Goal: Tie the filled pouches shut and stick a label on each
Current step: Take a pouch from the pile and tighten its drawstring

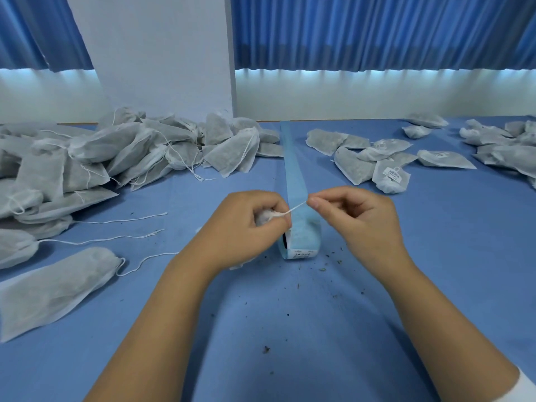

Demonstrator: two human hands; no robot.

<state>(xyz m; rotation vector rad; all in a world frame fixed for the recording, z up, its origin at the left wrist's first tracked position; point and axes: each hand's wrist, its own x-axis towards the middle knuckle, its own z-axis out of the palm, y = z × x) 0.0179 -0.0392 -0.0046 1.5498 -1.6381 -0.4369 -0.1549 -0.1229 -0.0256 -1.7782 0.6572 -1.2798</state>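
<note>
My left hand [246, 224] is closed around the gathered neck of a grey mesh pouch [262, 217], most of which is hidden under the hand. A white drawstring [295, 208] runs taut from the pouch neck to my right hand [356, 219], which pinches its end between thumb and forefinger. Just behind both hands stands a roll of labels [301, 242] on light blue backing, its strip [291, 158] unrolled away across the table. A large heap of untied pouches [95, 158] with loose strings lies at the left. Tied pouches, some labelled [391, 177], lie at the right.
The table has a blue cloth [290, 329] dotted with dark crumbs in front of me. One pouch [55, 288] lies alone at the near left with its string trailing. A white pillar [162, 53] and blue curtains stand behind the table.
</note>
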